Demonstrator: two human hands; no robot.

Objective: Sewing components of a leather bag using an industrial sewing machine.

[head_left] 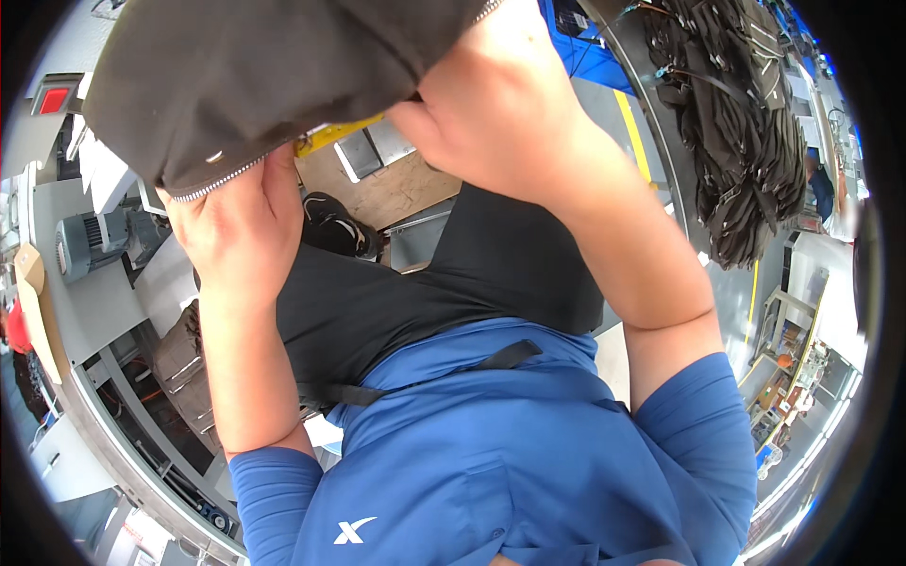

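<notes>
Head view shows both bare hands raised close to the camera, the left hand [241, 236] and the right hand [500, 108] each clenched on the lower edge of a dark brown zippered fabric piece [255, 75] held above the blue-shirted torso [491, 453].

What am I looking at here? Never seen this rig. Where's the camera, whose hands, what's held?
One picture, from a wide fisheye camera worn on a person's head, looking down, so straight edges bend near the rim. No robot: the two bare hands are the wearer's own. The left hand and right hand both grip a dark fabric piece with a zipper along its edge, held up close to the camera. Below are the blue shirt and dark trousers. At upper right lies a pile of similar dark pieces on a grey table.
</notes>
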